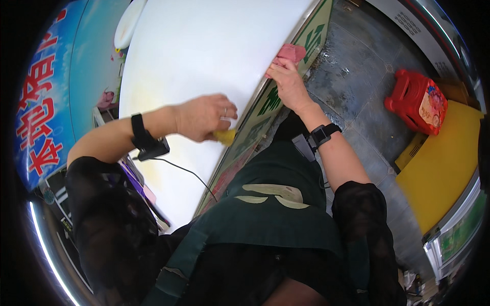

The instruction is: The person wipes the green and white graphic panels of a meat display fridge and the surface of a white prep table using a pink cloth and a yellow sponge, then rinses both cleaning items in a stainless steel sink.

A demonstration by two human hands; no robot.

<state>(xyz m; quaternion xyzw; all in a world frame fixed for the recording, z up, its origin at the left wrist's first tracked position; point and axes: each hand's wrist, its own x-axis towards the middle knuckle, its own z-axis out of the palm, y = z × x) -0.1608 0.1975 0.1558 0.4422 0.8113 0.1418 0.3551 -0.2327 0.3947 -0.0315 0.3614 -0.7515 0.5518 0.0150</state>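
My left hand (206, 118), wearing a ring, is over the white tabletop (199, 49). Its fingers grip a yellow sponge or scouring pad (226, 137) close to the metal-trimmed edge; motion blurs the pad, and I cannot tell whether it touches the surface. Farther along the same edge, my right hand (289, 85) pinches a pink cloth (293, 52) that hangs over the trim. Some of the cloth is hidden by the fingers. Faint yellowish stains mark the tabletop at its left side. Black straps with small devices circle both wrists.
Below the edge runs a side panel (264, 103) with green lettering. A red plastic stool (417, 101) is at right, beside a yellow board (440, 164). Wet patches shine on the grey tiled floor (352, 69). A blue printed banner (57, 88) stands left, and a thin cable (183, 168) trails from my left wrist.
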